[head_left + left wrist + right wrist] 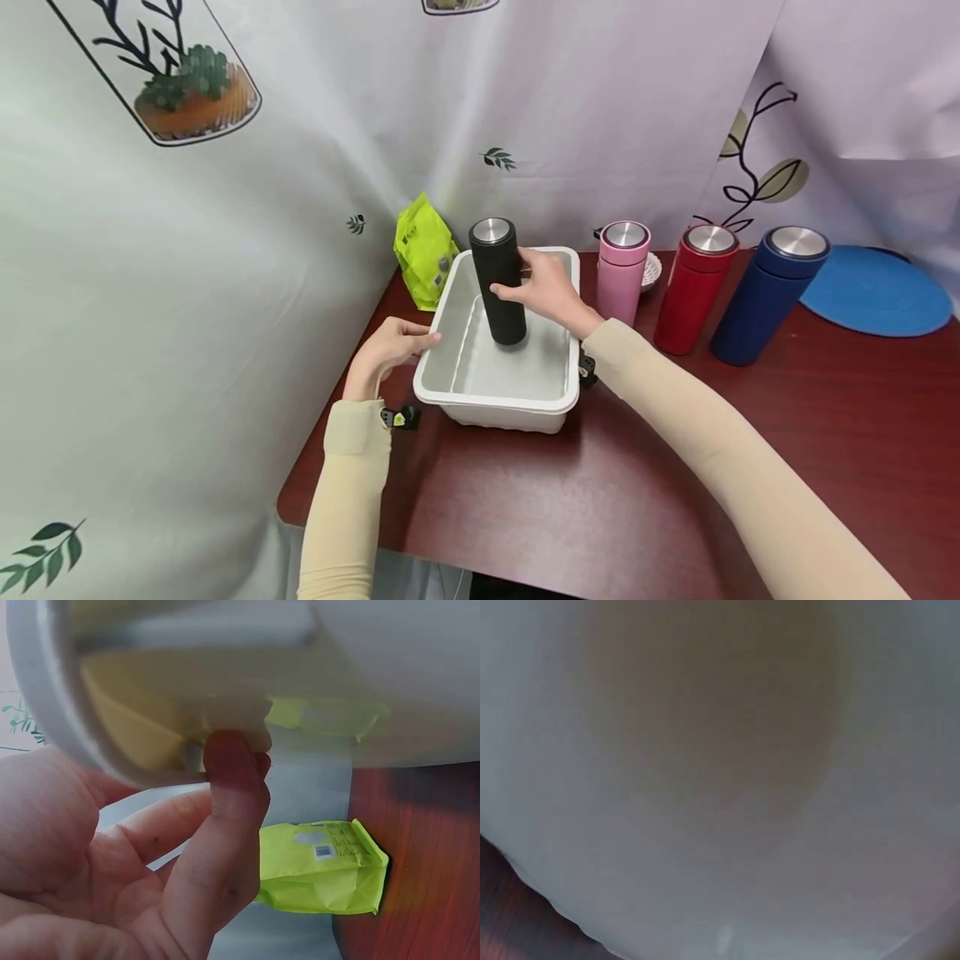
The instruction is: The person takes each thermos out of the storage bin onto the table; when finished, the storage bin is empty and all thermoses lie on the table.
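four flasks on my table [600,500], counted: one black flask [498,279], one pink flask [622,271], one red flask [694,287], one blue flask [767,293]. all have silver lids and stand upright. one white tub [498,398], with the black flask standing inside it toward the far end. one right hand [546,292], fingers and thumb curled round the black flask's middle. one left hand [386,350], thumb on the tub's left rim; in the left wrist view its fingers [225,825] pinch that rim from below. one lime-green pouch [423,250], just beyond the tub's far left corner. one blue round mat [877,292], at the far right behind the blue flask. the pink, red and blue flasks stand in one row right of the tub. the right wrist view shows only blurred white tub wall.
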### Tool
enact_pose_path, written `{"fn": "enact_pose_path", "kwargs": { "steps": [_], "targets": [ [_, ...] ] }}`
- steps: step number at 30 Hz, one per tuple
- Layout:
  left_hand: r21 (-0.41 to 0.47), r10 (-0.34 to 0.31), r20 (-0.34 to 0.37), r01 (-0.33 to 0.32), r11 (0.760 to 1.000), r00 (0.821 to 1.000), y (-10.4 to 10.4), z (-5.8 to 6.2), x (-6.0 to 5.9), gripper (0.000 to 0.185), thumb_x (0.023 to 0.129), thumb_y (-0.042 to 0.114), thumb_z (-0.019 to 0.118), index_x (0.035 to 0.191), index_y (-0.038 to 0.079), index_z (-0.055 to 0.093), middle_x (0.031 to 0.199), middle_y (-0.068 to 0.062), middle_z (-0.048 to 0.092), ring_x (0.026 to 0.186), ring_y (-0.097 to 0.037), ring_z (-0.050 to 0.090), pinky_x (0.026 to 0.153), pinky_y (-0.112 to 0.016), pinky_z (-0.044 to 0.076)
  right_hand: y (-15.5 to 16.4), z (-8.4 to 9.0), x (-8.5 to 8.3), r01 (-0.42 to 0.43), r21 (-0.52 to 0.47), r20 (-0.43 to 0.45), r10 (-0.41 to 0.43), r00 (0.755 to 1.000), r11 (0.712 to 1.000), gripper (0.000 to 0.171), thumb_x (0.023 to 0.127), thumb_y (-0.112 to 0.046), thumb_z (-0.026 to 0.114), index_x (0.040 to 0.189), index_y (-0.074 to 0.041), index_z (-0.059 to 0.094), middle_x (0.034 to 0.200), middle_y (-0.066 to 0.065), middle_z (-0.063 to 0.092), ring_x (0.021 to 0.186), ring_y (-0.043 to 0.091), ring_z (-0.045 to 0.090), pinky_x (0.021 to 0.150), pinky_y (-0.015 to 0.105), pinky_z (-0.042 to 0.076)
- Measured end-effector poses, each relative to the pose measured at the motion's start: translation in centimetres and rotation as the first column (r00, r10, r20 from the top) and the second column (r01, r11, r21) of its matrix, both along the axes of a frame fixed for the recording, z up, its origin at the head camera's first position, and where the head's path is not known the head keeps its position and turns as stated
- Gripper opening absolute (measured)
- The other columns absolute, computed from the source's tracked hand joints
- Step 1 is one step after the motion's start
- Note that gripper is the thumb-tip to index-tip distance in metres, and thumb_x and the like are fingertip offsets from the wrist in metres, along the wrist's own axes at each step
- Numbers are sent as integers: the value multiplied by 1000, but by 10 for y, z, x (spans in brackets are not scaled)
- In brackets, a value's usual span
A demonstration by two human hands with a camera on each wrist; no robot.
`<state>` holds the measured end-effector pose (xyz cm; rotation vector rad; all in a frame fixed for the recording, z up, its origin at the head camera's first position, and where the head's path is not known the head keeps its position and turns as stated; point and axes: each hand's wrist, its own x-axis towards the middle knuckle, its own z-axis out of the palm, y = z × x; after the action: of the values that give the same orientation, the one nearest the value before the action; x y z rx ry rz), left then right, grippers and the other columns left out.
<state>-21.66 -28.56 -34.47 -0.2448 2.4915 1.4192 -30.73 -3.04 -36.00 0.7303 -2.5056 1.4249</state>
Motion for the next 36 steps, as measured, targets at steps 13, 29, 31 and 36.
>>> {"fn": "enact_pose_path", "kwargs": {
  "steps": [13,29,31,36],
  "targets": [
    [-32,3,-11,-4,999,1000,3,2,1,39,93,16,67,125,-7,63,120,-26,65,95,-30,70,87,-46,58,10,7,11,13,-123,-47,-19,999,992,54,75,-30,83,119,-4,64,106,9,71,95,24,70,87,38,57],
    [-51,21,-7,-22,998,1000,3,1,1,39,92,19,69,124,-3,65,119,-23,66,96,-31,70,82,-43,60,27,34,35,44,-182,-145,-71,987,982,49,73,-27,84,113,-7,65,99,7,69,93,20,68,88,33,56],
    [-52,24,-9,-25,998,1000,3,1,1,39,92,19,69,124,-3,65,119,-23,66,97,-31,70,82,-43,60,30,38,39,41,-195,-153,-72,986,980,49,72,-27,85,113,-6,66,98,7,69,93,19,67,89,33,56],
    [-45,33,-6,-34,998,999,3,2,1,39,92,20,69,124,-3,65,119,-23,66,99,-33,69,83,-43,59,37,47,49,27,-250,-154,-67,986,968,47,72,-21,85,113,-5,66,97,8,69,92,17,65,90,31,56]
  ]
}}
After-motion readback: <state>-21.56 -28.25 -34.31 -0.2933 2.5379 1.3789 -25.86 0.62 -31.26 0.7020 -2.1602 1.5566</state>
